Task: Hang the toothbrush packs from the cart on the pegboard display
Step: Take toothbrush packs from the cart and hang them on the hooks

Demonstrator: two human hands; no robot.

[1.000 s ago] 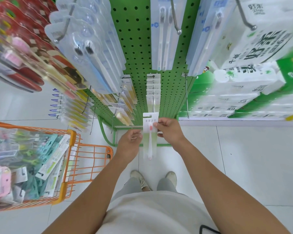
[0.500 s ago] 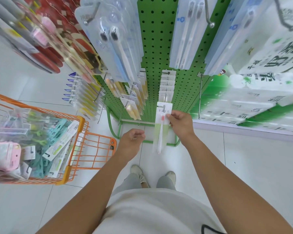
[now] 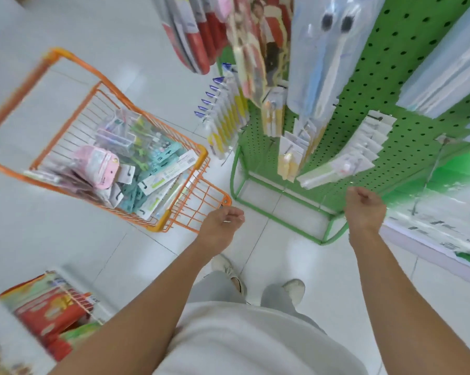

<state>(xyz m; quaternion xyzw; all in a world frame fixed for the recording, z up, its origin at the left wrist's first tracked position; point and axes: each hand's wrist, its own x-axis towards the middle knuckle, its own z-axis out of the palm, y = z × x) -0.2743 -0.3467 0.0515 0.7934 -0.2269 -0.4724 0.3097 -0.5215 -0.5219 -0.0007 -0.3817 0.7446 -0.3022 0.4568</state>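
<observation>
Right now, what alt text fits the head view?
Both hands, left hand and right hand, hang loosely curled and hold nothing between an orange cart piled with toothbrush packs and a green pegboard display hung with packs.

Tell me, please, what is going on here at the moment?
A person is restocking a green pegboard display with toothbrush packs from an orange cart. Right now neither hand holds a pack: the left hand hangs loosely curled near the cart's front corner, and the right hand is just below a row of hung packs. The cart is well filled with packs.
</observation>
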